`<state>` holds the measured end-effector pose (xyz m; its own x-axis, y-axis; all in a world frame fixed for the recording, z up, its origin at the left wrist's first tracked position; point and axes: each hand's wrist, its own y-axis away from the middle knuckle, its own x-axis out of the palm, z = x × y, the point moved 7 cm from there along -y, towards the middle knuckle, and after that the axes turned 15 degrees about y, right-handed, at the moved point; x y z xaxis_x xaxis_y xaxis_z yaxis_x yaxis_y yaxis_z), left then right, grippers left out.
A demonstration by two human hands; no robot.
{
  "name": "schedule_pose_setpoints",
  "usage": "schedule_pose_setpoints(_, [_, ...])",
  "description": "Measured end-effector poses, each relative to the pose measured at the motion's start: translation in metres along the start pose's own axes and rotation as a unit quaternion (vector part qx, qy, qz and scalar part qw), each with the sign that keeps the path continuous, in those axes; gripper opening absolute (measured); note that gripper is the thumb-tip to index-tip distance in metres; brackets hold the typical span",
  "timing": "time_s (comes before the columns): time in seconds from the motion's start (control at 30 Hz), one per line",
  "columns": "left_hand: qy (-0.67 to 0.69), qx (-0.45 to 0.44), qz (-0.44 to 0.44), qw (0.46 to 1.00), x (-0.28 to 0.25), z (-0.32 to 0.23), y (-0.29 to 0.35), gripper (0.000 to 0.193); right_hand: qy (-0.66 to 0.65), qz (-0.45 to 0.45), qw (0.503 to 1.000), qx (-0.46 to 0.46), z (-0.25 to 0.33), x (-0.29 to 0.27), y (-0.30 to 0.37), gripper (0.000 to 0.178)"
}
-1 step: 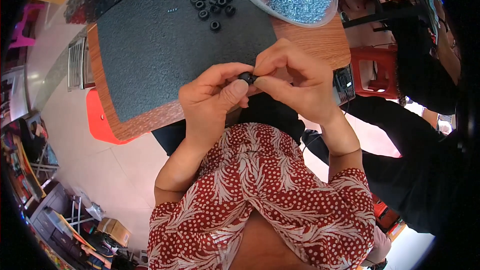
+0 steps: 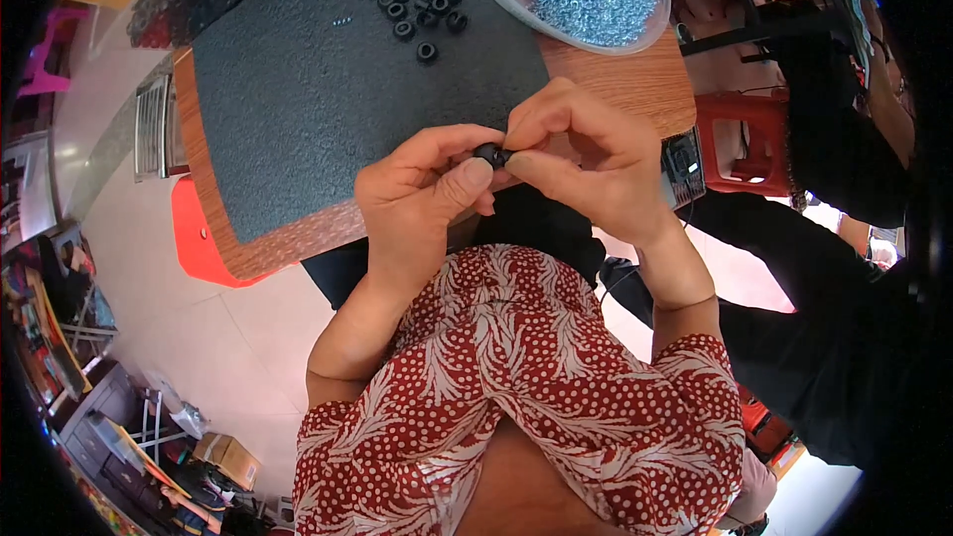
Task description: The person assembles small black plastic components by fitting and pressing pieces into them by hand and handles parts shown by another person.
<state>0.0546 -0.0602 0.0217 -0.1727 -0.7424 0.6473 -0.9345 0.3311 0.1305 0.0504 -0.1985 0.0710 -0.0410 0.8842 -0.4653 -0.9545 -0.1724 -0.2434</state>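
Over the near edge of the table, my left hand (image 2: 415, 194) pinches a small round black part (image 2: 486, 152) between thumb and fingers. My right hand (image 2: 601, 164) meets it from the right, thumb and forefinger pressed together against the part's right side. What sits between those right fingertips is too small and covered to make out. Farther off on the dark mat (image 2: 288, 129) lies a loose group of several black ring-shaped parts (image 2: 427, 52). A few tiny shiny metal pieces (image 2: 342, 21) rest to their left.
A round clear tub (image 2: 650, 38) full of small silvery-blue metal pieces stands at the far right of the wooden table (image 2: 635, 89). A dark speckled bag or container (image 2: 199, 5) lines the far left. Red stools (image 2: 735, 144) and a person's dark-clothed legs (image 2: 794, 337) are on the right.
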Motion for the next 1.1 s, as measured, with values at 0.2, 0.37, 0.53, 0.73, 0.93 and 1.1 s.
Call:
schedule_pose_setpoints(0.2, [0.014, 0.003, 0.01, 1.0, 0.0021, 0.0006, -0.002, 0.023, -0.1, 0.026, 0.991, 0.084, -0.0098, 0.0017, 0.0024, 0.012])
schedule_pose_setpoints(0.37, [0.026, -0.003, 0.012, 1.0, 0.0027, 0.0024, -0.0031, 0.024, -0.074, 0.027, 0.995, 0.068, -0.0083, -0.0006, 0.0014, 0.013])
schedule_pose_setpoints(0.53, [0.051, -0.01, 0.015, 0.999, 0.0032, 0.005, -0.0033, 0.024, -0.064, 0.031, 0.997, 0.04, -0.0042, -0.0018, 0.0007, 0.014])
schedule_pose_setpoints(0.73, [0.039, -0.001, 0.014, 0.999, 0.0028, 0.0027, -0.0025, 0.024, -0.091, 0.034, 0.994, 0.053, -0.0034, 0.0001, 0.0008, 0.013])
schedule_pose_setpoints(0.93, [0.046, -0.007, 0.009, 0.999, 0.0013, 0.0035, -0.0016, 0.023, -0.104, 0.039, 0.992, 0.062, -0.0039, 0.0016, 0.0011, 0.013])
schedule_pose_setpoints(1.1, [0.011, 0.008, 0.012, 1.0, 0.0008, 0.0021, -0.0004, 0.022, -0.106, 0.027, 0.991, 0.073, -0.0026, 0.0016, 0.0012, 0.013])
